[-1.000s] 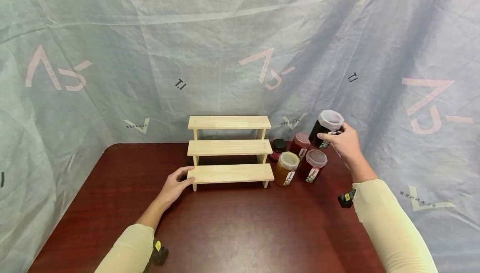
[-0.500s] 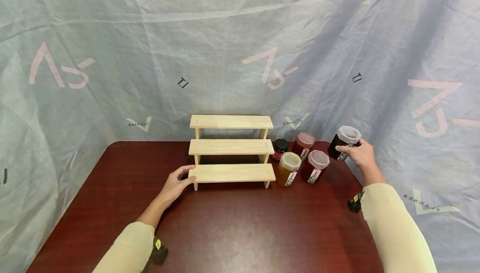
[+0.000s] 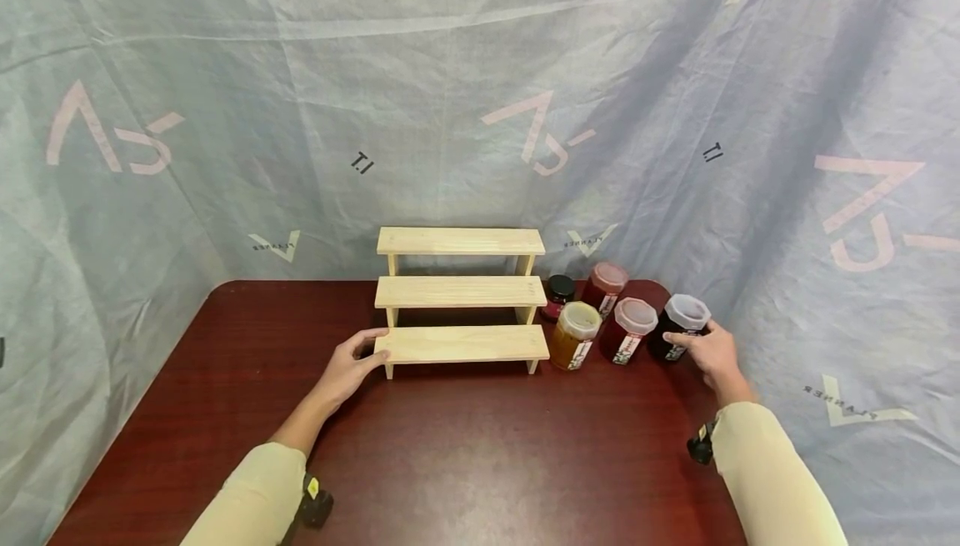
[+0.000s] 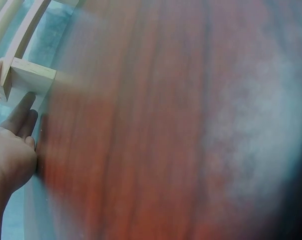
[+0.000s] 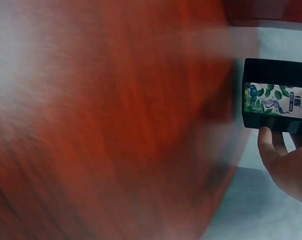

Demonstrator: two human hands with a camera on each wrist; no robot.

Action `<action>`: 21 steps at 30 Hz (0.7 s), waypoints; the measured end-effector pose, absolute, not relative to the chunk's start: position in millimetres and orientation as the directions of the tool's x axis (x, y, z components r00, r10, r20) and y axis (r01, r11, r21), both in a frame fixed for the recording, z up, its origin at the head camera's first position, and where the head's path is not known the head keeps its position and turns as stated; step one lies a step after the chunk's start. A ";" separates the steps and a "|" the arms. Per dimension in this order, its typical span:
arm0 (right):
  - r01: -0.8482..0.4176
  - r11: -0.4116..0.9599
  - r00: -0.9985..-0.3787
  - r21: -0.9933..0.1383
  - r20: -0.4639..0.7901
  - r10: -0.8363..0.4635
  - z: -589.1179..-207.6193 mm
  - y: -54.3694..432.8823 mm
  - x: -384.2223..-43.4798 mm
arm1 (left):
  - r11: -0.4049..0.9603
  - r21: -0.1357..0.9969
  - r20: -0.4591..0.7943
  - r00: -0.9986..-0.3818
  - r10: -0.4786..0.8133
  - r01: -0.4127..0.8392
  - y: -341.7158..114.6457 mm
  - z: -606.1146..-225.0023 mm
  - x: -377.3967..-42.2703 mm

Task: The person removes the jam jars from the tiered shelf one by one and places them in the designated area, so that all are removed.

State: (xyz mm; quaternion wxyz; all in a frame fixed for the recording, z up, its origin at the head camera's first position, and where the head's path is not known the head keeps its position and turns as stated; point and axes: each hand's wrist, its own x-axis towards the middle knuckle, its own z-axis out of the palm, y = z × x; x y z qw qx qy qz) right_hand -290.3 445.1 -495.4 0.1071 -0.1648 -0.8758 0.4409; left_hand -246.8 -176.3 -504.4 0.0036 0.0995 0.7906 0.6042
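Observation:
At its left end, the bottom step of a three-tier wooden display shelf is gripped by my left hand. In the left wrist view, fingers lie against the shelf's side support. My right hand holds a dark jar with a whitish lid at the table's right edge, thumb on the near side. Its label, printed with green leaves, shows in the right wrist view. Just left of it stands a red jar with a pale lid. Whether the dark jar's base touches the table is hard to tell.
Between shelf and red jar stands an amber jar. Behind are another red jar and a small black-lidded jar. The dark red table meets a grey fabric backdrop at the back and right.
My right hand has carried the dark jar rightward, then lowered it beside the red jar. My left hand has stayed on the shelf's end.

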 end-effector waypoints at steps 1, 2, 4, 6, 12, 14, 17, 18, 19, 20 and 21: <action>0.198 0.551 -0.921 -0.810 0.038 0.387 -497.4 444.1 -289.2 | 0.249 0.956 0.114 -0.980 0.163 0.153 -176.4 -504.4 -246.8; 0.201 0.547 -0.920 -0.813 0.035 0.391 -499.0 443.3 -288.2 | 0.252 0.956 0.114 -0.980 0.164 0.154 -176.4 -504.5 -246.7; 0.202 0.540 -0.919 -0.817 0.033 0.393 -500.6 441.8 -286.1 | 0.253 0.955 0.113 -0.979 0.167 0.153 -176.3 -505.0 -246.8; 0.201 0.537 -0.920 -0.819 0.030 0.390 -500.9 440.8 -284.3 | 0.250 0.957 0.109 -0.980 0.167 0.149 -176.5 -505.9 -247.2; 0.194 0.528 -0.921 -0.827 0.033 0.389 -502.1 438.6 -284.8 | 0.250 0.958 0.100 -0.982 0.159 0.138 -181.1 -520.5 -257.0; 0.180 0.554 -0.925 -0.813 0.052 0.377 -502.4 437.6 -286.8 | 0.256 0.956 0.106 -0.983 0.151 0.142 -184.8 -529.7 -263.7; 0.126 0.591 -0.952 -0.796 0.070 0.297 -499.0 436.5 -290.5 | 0.290 0.944 0.119 -0.982 0.150 0.159 -192.8 -536.9 -269.7; 0.112 0.612 -0.961 -0.783 0.071 0.267 -495.9 436.6 -290.2 | 0.322 0.932 0.121 -0.981 0.153 0.165 -195.6 -535.2 -269.2; 0.094 0.628 -0.966 -0.773 0.081 0.245 -491.8 436.8 -289.5 | 0.369 0.913 0.122 -0.980 0.160 0.174 -198.5 -531.9 -268.0; 0.078 0.633 -0.968 -0.770 0.092 0.231 -486.2 436.2 -287.8 | 0.423 0.885 0.131 -0.976 0.172 0.193 -201.6 -527.6 -266.5; 0.063 0.643 -0.967 -0.763 0.113 0.228 -479.1 435.3 -285.3 | 0.485 0.847 0.142 -0.972 0.189 0.218 -204.8 -522.2 -264.6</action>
